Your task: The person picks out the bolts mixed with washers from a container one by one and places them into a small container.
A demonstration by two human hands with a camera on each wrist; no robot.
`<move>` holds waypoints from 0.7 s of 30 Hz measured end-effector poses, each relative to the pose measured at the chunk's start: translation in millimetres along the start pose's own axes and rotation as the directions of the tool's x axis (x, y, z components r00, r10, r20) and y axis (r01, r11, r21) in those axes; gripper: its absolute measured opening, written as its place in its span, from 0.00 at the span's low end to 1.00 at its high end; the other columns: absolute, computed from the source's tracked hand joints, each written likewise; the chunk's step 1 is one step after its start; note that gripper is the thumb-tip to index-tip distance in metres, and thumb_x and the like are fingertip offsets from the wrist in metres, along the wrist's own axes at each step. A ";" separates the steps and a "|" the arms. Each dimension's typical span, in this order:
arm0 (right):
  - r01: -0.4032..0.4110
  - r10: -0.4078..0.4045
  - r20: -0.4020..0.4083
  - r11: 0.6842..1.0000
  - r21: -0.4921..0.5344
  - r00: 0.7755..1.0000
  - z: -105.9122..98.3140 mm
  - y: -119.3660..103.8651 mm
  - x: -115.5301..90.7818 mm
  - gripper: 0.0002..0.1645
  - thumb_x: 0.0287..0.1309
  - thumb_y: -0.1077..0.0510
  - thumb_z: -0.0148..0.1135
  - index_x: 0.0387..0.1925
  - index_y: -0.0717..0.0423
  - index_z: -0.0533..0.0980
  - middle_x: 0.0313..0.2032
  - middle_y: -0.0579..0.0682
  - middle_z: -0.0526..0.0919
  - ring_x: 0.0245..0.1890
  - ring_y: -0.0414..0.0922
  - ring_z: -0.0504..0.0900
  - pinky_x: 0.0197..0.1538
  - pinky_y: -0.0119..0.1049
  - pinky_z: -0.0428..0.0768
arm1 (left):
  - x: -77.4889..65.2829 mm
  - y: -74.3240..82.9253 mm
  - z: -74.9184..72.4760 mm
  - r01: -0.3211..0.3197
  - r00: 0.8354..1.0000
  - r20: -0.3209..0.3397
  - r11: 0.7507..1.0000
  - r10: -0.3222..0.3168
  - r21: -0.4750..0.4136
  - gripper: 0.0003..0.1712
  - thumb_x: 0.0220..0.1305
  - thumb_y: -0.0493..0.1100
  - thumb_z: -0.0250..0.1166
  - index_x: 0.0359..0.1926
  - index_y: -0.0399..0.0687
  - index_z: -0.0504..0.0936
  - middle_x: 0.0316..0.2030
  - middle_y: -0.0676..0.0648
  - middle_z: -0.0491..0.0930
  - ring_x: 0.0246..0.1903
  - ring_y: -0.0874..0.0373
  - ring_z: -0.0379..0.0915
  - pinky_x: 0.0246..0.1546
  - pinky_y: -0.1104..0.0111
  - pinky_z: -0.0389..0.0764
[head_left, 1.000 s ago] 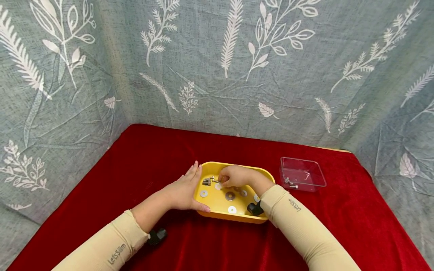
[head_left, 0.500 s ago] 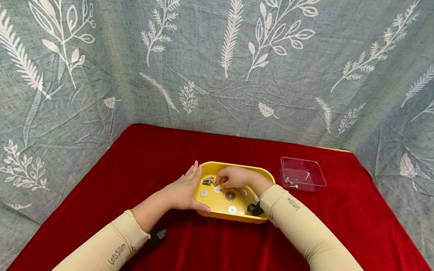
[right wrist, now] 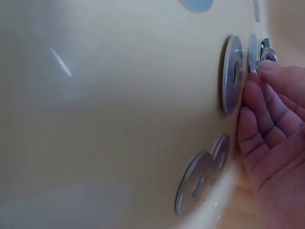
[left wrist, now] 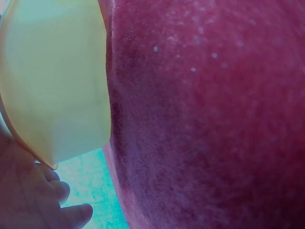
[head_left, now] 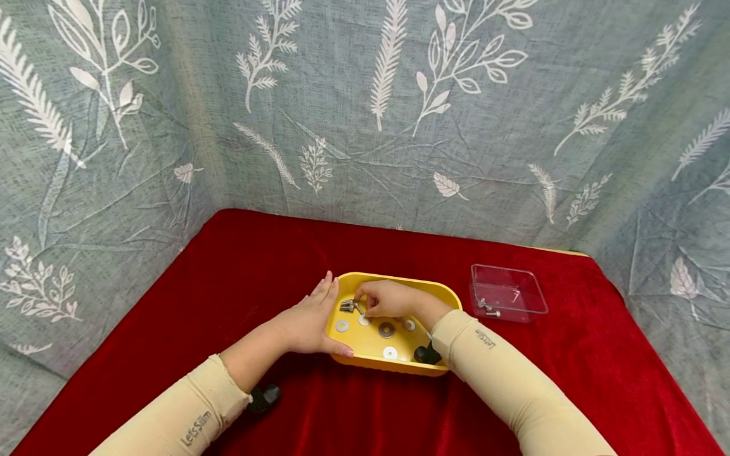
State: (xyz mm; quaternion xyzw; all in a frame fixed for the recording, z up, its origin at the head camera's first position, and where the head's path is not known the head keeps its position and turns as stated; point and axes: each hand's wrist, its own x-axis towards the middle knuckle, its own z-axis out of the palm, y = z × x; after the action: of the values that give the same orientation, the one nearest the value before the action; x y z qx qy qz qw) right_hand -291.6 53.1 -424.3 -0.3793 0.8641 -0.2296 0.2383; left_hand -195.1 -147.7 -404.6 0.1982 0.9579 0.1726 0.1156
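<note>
In the head view my left hand (head_left: 305, 326) rests against the left end of the yellow tray (head_left: 365, 345), fingers straight along its side and thumb at the near rim. My right hand (head_left: 393, 297) reaches into the tray, thumb and forefinger tips apart on either side of a bolt (head_left: 358, 308). Several more bolts (head_left: 346, 306) lie just left of it. A small washer (head_left: 362, 322) is beside the thumb, and a larger washer (head_left: 381, 330) lies nearer the middle. In the right wrist view the thumb (right wrist: 271, 69) overlaps a washer (right wrist: 251, 52) close to a bolt (right wrist: 268, 56).
A clear plastic box (head_left: 513, 310) with several bolts (head_left: 493, 313) in it stands right of the tray. Several other washers (head_left: 386, 353) are scattered on the tray floor. Red cloth (head_left: 256, 253) covers the table, with a patterned curtain (head_left: 342, 158) behind.
My right hand has shifted slightly left, toward the bolts. The bolt by its fingertips has turned from level to slanting, and the small washer has slid toward me. My left hand has stayed put.
</note>
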 end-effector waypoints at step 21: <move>0.002 -0.003 -0.027 0.999 -0.034 1.000 3.1 -0.7 3.4 0.13 0.56 0.58 0.62 0.43 0.51 0.72 0.21 0.44 0.73 0.18 0.36 0.70 0.24 0.26 0.71 | 2.0 -1.3 1.1 0.000 1.000 -0.011 1.000 0.000 -0.018 0.76 0.35 0.76 0.64 0.70 0.39 0.31 0.69 0.40 0.24 0.69 0.48 0.27 0.64 0.51 0.50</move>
State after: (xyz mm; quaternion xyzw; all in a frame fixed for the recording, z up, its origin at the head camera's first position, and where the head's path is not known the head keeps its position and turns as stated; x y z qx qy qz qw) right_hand -291.4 49.4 -427.1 -0.3814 0.8704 -0.2204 0.2199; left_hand -197.0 -147.7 -406.5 0.1963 0.9569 0.1824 0.1119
